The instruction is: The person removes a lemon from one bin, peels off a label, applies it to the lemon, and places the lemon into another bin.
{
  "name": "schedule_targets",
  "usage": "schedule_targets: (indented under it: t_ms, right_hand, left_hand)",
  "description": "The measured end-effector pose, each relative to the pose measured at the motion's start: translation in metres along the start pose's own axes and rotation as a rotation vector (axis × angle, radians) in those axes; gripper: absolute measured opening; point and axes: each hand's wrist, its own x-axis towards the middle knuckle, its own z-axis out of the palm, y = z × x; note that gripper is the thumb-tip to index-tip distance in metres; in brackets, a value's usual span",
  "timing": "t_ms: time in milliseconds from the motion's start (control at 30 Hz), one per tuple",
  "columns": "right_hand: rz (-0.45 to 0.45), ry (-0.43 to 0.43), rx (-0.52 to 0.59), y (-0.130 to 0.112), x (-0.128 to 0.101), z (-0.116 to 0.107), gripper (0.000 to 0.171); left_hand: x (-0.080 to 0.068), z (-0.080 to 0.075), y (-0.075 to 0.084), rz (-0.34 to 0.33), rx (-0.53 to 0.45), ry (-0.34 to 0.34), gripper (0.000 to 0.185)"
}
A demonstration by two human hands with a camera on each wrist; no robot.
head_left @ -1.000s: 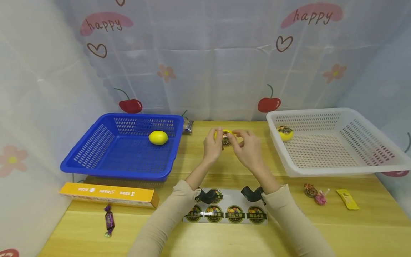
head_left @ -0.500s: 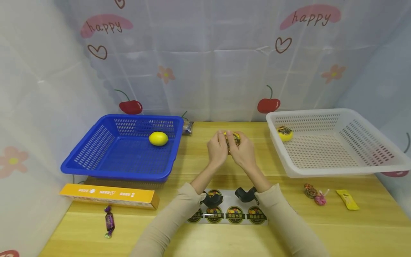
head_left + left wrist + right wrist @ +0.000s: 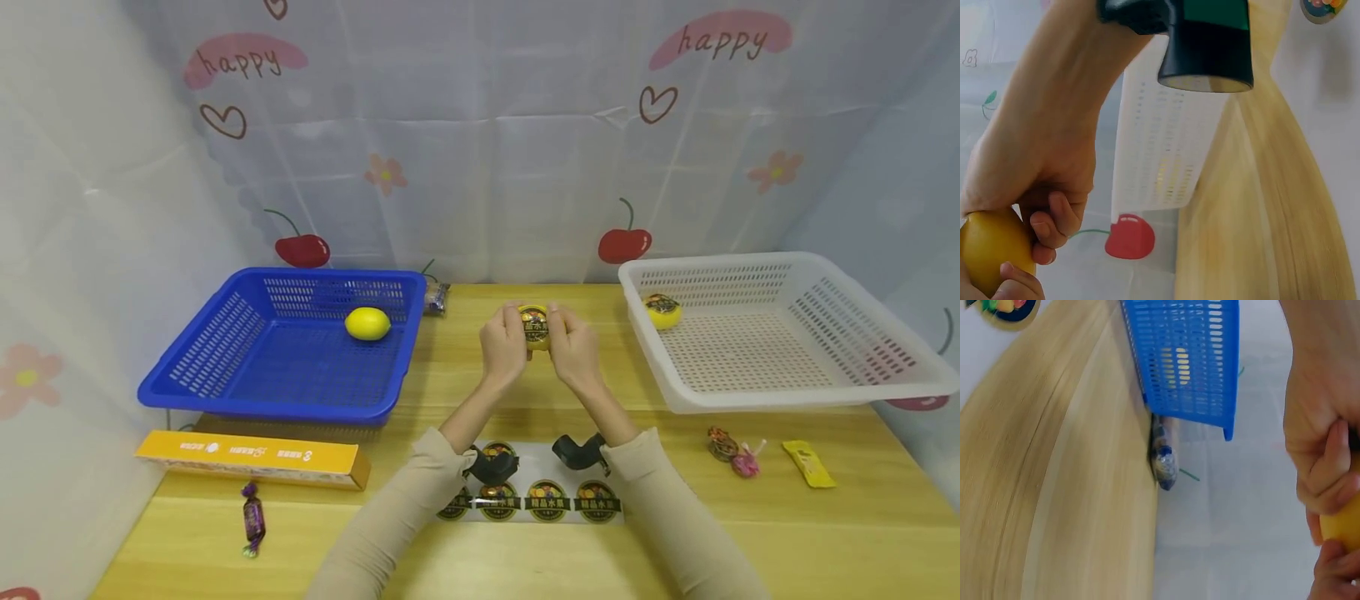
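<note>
A yellow lemon (image 3: 534,342) is held up between both hands above the middle of the table, its round dark fruit sticker (image 3: 535,321) facing the head camera. My left hand (image 3: 504,346) grips its left side, and my right hand (image 3: 574,346) grips the right, thumbs at the sticker's edges. In the left wrist view, curled fingers close round the lemon (image 3: 997,247) from above and below. Only part of the lemon (image 3: 1344,525) shows at the right edge of the right wrist view. Below the forearms lies a sheet of round stickers (image 3: 547,500), partly covered by the black wrist cameras.
At left stands a blue basket (image 3: 281,412) with a lemon (image 3: 367,323) in it. A white basket (image 3: 817,400) at right holds a stickered lemon (image 3: 663,311). An orange box (image 3: 251,457), a purple-wrapped candy (image 3: 253,518), a pink lollipop (image 3: 746,462) and a yellow packet (image 3: 808,463) lie nearer.
Both hands first closed in round the lemon, the right thumb pressing over the sticker. Now the thumbs have drawn apart to its sides, and the sticker shows more fully.
</note>
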Motion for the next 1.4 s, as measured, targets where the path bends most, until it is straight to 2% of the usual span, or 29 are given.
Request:
schedule_targets:
  t_ms: [100, 200, 300, 400, 500, 633, 700, 800, 900, 1033, 1100, 1167, 1267, 1400]
  right_hand:
    - [0.056, -0.069, 0.085, -0.002, 0.002, -0.004, 0.042]
    - [0.193, -0.158, 0.213, -0.01, 0.002, -0.008, 0.046]
    - [0.333, -0.226, 0.336, -0.02, 0.003, -0.01, 0.05]
    - [0.387, -0.276, 0.394, -0.025, 0.006, -0.013, 0.051]
    - [0.385, -0.327, 0.396, -0.023, 0.01, -0.019, 0.05]
    - [0.412, -0.375, 0.378, -0.02, 0.019, -0.04, 0.056]
    - [0.435, -0.374, 0.331, -0.019, 0.027, -0.058, 0.062]
    - [0.448, -0.37, 0.264, -0.017, 0.042, -0.089, 0.068]
    - [0.462, -0.346, 0.247, -0.011, 0.06, -0.121, 0.068]
    - [0.48, -0.309, 0.247, 0.007, 0.084, -0.157, 0.072]
    - [0.516, -0.295, 0.252, 0.02, 0.094, -0.172, 0.079]
    - [0.563, -0.292, 0.258, 0.034, 0.102, -0.186, 0.085]
    - [0.655, -0.268, 0.291, 0.053, 0.111, -0.202, 0.092]
    - [0.747, -0.201, 0.341, 0.072, 0.118, -0.215, 0.095]
  left_hand:
    - [0.001, -0.002, 0.001, -0.02, 0.002, 0.003, 0.047]
    - [0.002, -0.006, 0.003, -0.019, 0.037, -0.009, 0.046]
    - [0.002, -0.011, 0.006, 0.025, 0.086, -0.024, 0.045]
    - [0.004, -0.018, 0.01, 0.078, 0.13, -0.088, 0.044]
    - [0.007, -0.033, 0.017, 0.063, 0.158, -0.208, 0.04]
    - [0.014, -0.068, 0.028, -0.008, 0.216, -0.34, 0.032]
    - [0.021, -0.092, 0.034, -0.011, 0.272, -0.376, 0.03]
    - [0.041, -0.133, 0.04, -0.01, 0.362, -0.418, 0.029]
    - [0.068, -0.176, 0.043, -0.052, 0.444, -0.436, 0.033]
    - [0.106, -0.226, 0.035, -0.191, 0.468, -0.392, 0.041]
    - [0.119, -0.246, 0.028, -0.276, 0.433, -0.367, 0.046]
    - [0.129, -0.26, 0.021, -0.35, 0.382, -0.344, 0.05]
    - [0.138, -0.273, 0.009, -0.417, 0.315, -0.33, 0.056]
    - [0.143, -0.282, -0.007, -0.462, 0.346, -0.317, 0.06]
